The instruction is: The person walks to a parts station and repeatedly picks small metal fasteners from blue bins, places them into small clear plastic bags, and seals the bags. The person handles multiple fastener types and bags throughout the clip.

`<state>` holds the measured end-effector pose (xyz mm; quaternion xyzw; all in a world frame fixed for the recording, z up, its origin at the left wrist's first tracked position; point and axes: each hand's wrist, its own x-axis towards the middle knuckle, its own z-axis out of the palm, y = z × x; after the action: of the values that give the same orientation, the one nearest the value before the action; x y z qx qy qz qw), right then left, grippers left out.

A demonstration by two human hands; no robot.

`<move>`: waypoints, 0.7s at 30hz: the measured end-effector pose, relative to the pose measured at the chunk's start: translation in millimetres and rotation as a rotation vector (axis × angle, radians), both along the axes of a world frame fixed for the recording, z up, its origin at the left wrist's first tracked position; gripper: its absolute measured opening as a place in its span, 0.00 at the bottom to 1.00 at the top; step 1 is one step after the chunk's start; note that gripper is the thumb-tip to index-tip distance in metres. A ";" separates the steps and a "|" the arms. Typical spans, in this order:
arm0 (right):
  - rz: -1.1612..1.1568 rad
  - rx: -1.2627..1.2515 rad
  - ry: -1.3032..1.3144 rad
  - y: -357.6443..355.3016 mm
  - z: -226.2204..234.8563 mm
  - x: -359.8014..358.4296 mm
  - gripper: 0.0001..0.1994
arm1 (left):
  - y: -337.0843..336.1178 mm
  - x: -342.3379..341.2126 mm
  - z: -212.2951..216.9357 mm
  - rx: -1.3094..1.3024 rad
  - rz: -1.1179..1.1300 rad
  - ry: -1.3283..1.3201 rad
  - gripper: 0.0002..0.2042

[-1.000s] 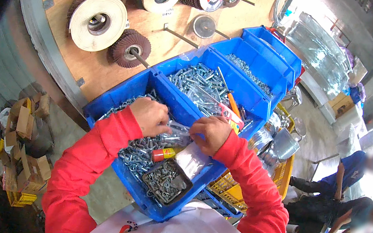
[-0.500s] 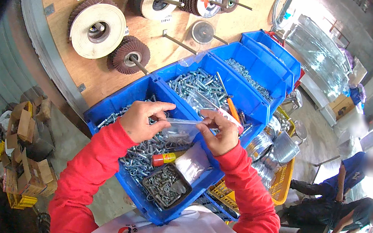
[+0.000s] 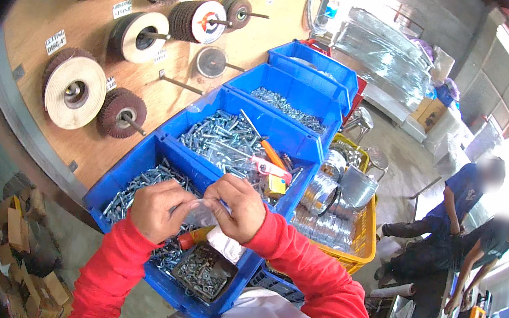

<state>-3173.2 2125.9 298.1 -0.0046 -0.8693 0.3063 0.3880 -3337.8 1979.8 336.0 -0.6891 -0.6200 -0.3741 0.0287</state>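
Over the nearest blue bin (image 3: 104, 194), my left hand (image 3: 161, 211) pinches one side of a small clear plastic bag (image 3: 199, 214). My right hand (image 3: 235, 209) grips the other side, with its fingers curled in. The hands are close together, and they hide part of the bag. Below them lie many loose bolts (image 3: 136, 190), a red and yellow tube-like item (image 3: 194, 238), a white crumpled packet (image 3: 224, 244) and a dark tray of small washers and hardware (image 3: 205, 272).
The adjoining blue bin holds bolts (image 3: 216, 132), an orange-handled tool (image 3: 274, 154) and a pink-and-white item (image 3: 273, 169). A yellow crate (image 3: 367, 236) stands to the right. Abrasive discs (image 3: 75, 91) hang on the board. Two people (image 3: 467, 195) are at the far right.
My hands have come closer together, and the fingers have curled in on the bag. The whole view has shifted, with the board and bins now further left and more of the right side showing.
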 end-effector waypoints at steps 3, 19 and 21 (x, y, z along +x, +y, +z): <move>0.077 -0.204 0.028 -4.0 7.6 6.0 0.04 | 0.1 5.2 2.4 0.060 -0.006 0.036 0.03; 0.141 -0.208 0.013 -14.4 11.5 52.8 0.04 | -15.3 18.7 16.0 -0.016 -0.193 -0.048 0.03; 0.154 -0.271 0.021 -15.8 14.3 59.5 0.03 | -15.3 18.8 19.6 -0.030 -0.215 -0.046 0.03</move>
<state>-3113.7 2110.0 312.3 0.0132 -0.8136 0.4497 0.3683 -3319.1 1964.5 355.6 -0.7433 -0.5484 -0.3814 -0.0362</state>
